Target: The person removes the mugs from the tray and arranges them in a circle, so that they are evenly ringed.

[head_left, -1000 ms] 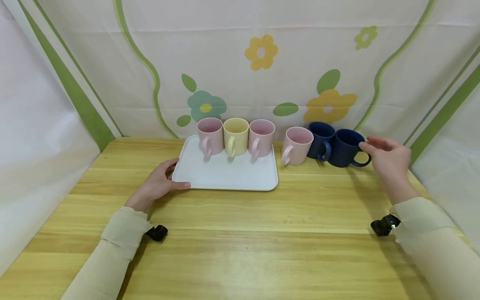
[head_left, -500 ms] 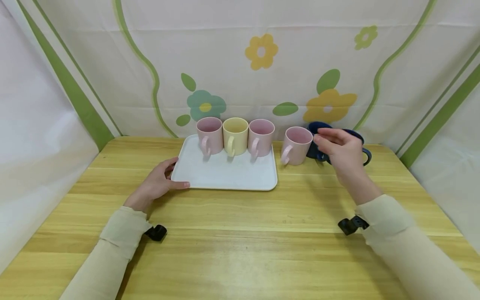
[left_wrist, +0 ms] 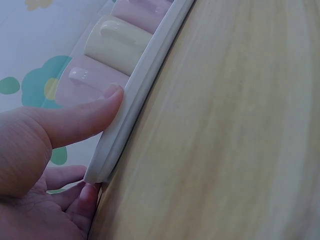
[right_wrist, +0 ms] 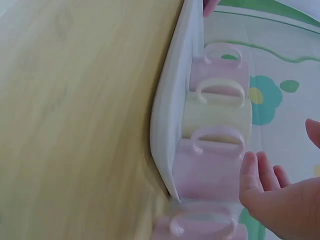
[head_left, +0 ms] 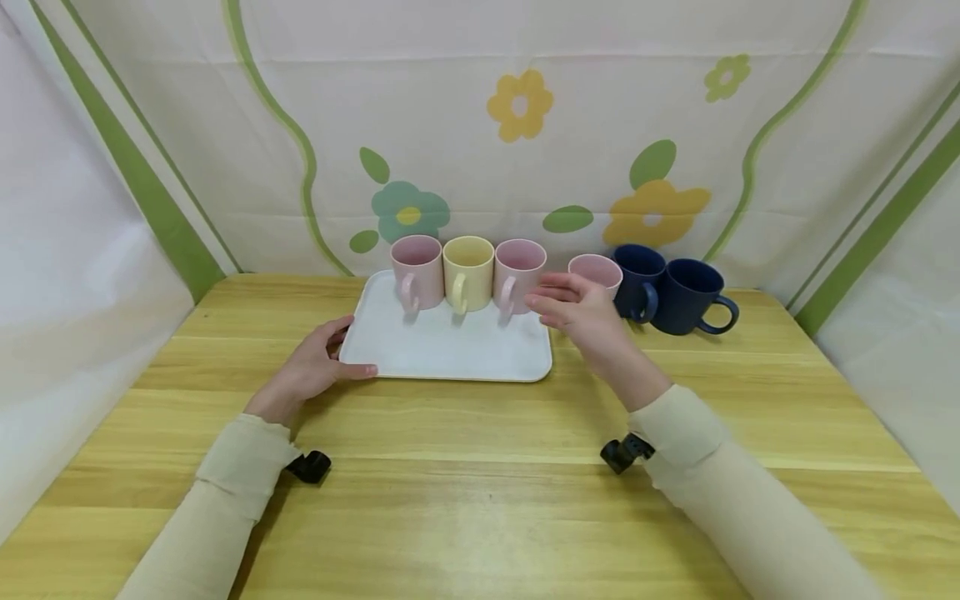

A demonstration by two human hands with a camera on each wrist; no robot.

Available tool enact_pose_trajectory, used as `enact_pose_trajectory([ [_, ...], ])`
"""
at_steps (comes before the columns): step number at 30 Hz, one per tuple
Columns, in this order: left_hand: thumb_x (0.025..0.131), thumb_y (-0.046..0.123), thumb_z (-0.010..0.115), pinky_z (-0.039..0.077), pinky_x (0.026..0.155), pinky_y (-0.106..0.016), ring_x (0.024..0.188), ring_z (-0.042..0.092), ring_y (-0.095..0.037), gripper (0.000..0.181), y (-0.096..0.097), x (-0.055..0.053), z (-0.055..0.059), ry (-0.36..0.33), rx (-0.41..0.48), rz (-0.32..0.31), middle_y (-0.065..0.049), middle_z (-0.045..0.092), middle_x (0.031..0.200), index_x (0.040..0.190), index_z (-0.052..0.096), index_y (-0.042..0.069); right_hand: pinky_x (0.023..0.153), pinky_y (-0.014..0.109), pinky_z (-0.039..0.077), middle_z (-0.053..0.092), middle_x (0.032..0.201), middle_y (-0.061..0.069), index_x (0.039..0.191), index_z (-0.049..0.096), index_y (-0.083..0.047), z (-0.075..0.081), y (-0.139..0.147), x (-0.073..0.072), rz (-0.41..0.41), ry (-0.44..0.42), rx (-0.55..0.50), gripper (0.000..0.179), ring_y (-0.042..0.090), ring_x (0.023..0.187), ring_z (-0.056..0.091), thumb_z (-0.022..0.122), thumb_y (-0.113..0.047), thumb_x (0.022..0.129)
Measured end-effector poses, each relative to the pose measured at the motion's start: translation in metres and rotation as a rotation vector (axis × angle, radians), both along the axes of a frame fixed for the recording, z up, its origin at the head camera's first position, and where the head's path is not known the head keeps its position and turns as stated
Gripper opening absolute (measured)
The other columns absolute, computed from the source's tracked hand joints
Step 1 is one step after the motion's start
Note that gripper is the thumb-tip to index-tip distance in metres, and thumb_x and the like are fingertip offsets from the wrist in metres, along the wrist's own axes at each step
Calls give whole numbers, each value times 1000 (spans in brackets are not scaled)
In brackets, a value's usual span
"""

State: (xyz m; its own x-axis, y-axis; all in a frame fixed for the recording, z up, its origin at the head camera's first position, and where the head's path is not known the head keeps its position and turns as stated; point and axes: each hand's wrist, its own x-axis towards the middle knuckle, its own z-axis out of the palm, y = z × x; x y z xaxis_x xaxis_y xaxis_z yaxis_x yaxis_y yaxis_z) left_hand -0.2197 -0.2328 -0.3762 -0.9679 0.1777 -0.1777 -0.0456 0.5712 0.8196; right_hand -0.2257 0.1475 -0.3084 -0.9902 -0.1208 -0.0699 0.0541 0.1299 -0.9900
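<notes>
My left hand [head_left: 311, 367] holds the white tray [head_left: 442, 358] at its near left corner, the thumb along the front rim and the fingers at the left side. On the tray's back part stand a pink mug [head_left: 417, 271], a yellow mug [head_left: 468, 273] and a second pink mug [head_left: 518, 275], upright in a row. My right hand [head_left: 588, 321] hovers at the tray's right end with nothing in it, its fingertips close to the second pink mug. Behind that hand, a third pink mug [head_left: 597, 268] is partly hidden on the table.
Two dark blue mugs, a rear one [head_left: 633, 279] and a front one [head_left: 686, 296], stand on the wooden table [head_left: 480, 500] to the right. A white curtain [head_left: 450, 150] with printed flowers hangs right behind the mugs.
My right hand has left the front blue mug's handle and moved left past the third pink mug to the tray's right end. My left hand and the mugs stay in place.
</notes>
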Motion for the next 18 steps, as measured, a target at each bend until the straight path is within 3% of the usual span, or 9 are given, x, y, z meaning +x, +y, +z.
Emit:
enact_pose_trajectory([
  [4, 81, 31, 83, 31, 116, -54, 139, 36, -37, 107, 0, 0, 0, -3, -6, 3, -21, 30, 158, 159, 14, 6, 107, 45, 47, 56, 136, 14, 143, 45, -2, -10, -14, -7, -4, -76, -70, 58, 25, 119, 60, 69, -18, 93],
  [8, 80, 31, 83, 32, 115, -54, 138, 37, -37, 107, -1, -2, -1, -6, -1, -4, -22, 31, 157, 159, 14, 6, 109, 47, 44, 51, 142, 11, 143, 45, -4, -21, -20, -15, 8, -144, -127, 58, 24, 125, 55, 70, -17, 92],
  [12, 80, 32, 83, 32, 115, -53, 137, 37, -37, 107, -1, -2, -2, -7, -1, -3, -22, 31, 157, 158, 14, 6, 110, 48, 43, 49, 146, 9, 144, 46, -6, -29, -25, -23, 23, -171, -192, 59, 24, 131, 51, 71, -16, 91],
  [18, 80, 32, 83, 31, 116, -54, 140, 35, -37, 109, -2, 0, -1, -14, 5, 4, -22, 28, 158, 159, 13, 6, 114, 50, 37, 48, 149, 14, 145, 44, -3, -36, -33, -31, 49, -191, -277, 59, 24, 128, 50, 69, -12, 92],
])
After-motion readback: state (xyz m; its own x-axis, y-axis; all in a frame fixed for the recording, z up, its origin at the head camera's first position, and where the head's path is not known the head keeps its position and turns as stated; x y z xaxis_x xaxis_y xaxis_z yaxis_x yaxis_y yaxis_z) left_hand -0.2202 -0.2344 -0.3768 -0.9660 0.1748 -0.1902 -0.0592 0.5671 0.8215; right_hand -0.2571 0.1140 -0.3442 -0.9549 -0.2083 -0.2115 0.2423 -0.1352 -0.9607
